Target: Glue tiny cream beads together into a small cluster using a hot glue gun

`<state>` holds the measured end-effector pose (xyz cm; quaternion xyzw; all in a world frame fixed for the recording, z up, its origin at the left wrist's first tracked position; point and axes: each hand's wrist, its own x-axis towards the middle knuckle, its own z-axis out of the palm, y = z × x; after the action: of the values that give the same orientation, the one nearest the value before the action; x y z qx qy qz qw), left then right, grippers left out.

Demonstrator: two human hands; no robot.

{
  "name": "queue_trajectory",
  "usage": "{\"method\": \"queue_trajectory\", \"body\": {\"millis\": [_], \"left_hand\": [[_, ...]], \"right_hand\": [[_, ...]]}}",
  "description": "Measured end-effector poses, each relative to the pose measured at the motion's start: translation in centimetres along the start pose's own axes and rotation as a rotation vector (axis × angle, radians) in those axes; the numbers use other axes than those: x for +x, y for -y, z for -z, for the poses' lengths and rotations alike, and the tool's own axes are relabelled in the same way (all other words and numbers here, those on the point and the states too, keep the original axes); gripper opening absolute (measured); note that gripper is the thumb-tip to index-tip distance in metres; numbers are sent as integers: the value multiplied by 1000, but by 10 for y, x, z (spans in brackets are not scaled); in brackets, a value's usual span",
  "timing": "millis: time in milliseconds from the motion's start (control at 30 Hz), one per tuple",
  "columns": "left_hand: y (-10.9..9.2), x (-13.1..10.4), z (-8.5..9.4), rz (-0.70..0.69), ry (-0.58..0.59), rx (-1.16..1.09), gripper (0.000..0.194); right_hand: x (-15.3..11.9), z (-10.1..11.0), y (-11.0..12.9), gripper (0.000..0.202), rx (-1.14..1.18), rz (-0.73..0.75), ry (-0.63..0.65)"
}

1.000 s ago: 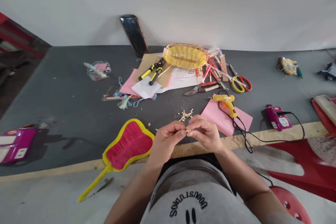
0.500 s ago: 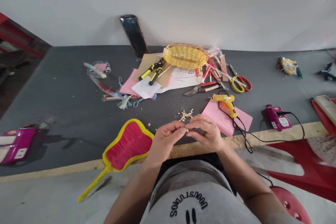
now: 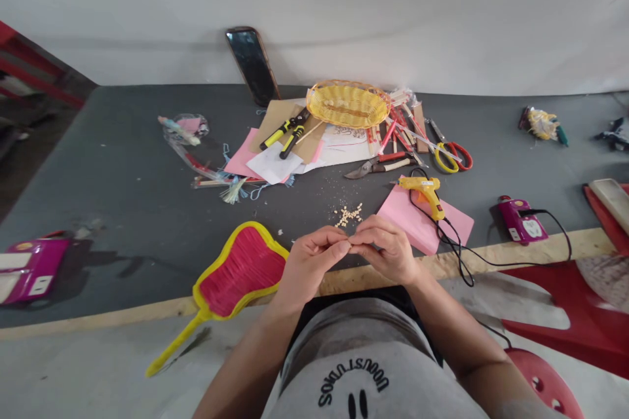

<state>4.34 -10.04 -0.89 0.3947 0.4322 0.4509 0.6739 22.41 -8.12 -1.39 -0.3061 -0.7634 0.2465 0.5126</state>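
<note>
Meeting fingertips hide a tiny piece just below the centre of the frame

Half a second ago a tiny pale piece shows between the fingertips of the bare left hand (image 3: 305, 268) and the bare right hand (image 3: 390, 254), with a gap between the right thumb and forefinger. Now that gap narrows, the right thumb tip comes up to the left thumb, and the piece is covered. For the fine handling here, this means the hold can no longer be read: both hands are loosely curled, their tips gathered together, but whether either pinches the piece, and how firmly, I cannot tell. If it is there, it most likely sits where the tips meet.

Just above the fingers, near the centre, a loose scatter of small cream-coloured bits (image 3: 348, 215) lies on the dark grey tabletop (image 3: 122, 196); it looks the same as before, with nothing plainly added or taken away.

Just left of the left hand lies a red, yellow-rimmed paddle shape with a yellow handle (image 3: 243, 270). Right of centre, a yellow glue gun with a black cord (image 3: 421, 188) rests on a flat pink sheet (image 3: 457, 226). At upper centre stands an oval yellow woven basket (image 3: 348, 105).
</note>
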Motion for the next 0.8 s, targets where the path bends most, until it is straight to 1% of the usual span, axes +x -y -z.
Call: {"method": "queue_trajectory", "body": {"millis": [133, 233, 300, 400, 533, 667, 800], "left_hand": [[-1, 0, 1, 4, 15, -1, 14], [-4, 1, 2, 34, 36, -4, 14], [-7, 2, 2, 50, 51, 8, 16], [-9, 2, 2, 58, 58, 14, 20], [-6, 2, 2, 54, 72, -72, 24], [-3, 2, 2, 77, 71, -87, 21], [-4, 2, 0, 93, 50, -81, 20]], "right_hand": [[0, 0, 1, 12, 32, -21, 0], [0, 1, 1, 24, 49, -29, 38], [0, 1, 1, 26, 52, -17, 68], [0, 1, 1, 22, 61, -16, 79], [0, 1, 3, 19, 79, -39, 37], [1, 0, 4, 16, 75, -37, 20], [2, -1, 4, 15, 72, -49, 31]]}}
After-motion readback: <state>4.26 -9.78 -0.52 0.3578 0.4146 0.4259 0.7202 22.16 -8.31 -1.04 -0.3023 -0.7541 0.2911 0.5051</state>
